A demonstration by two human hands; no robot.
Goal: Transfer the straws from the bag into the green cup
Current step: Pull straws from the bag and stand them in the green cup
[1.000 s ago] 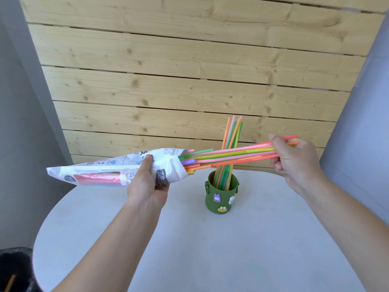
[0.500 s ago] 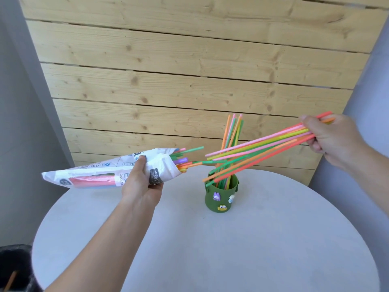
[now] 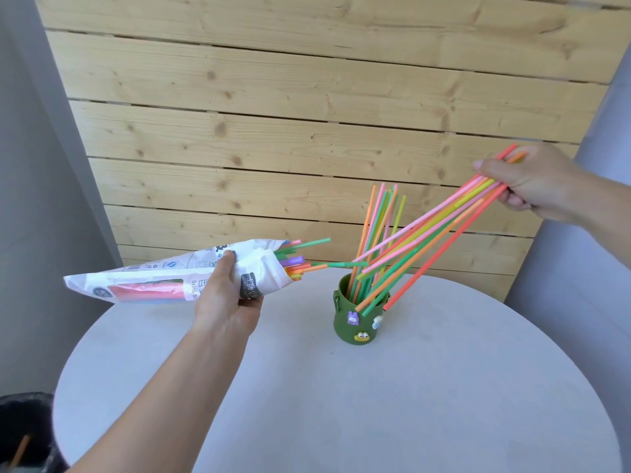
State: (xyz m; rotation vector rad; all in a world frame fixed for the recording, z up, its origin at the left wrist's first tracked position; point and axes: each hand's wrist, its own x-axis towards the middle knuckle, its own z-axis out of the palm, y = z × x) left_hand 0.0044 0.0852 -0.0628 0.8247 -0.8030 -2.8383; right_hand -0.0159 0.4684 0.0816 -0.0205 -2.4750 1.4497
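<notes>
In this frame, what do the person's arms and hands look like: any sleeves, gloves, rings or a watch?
Both forearms are bare up to the frame edges, with no sleeve showing. The left hand and the right hand wear no gloves, and no ring, watch or bracelet shows on either wrist or on the fingers that can be seen. Nails look short and unpainted, as far as they show.

Straw bundle (image 3: 433, 230) now clear of bag (image 3: 177, 278), tips down at green cup (image 3: 355, 322).
</notes>
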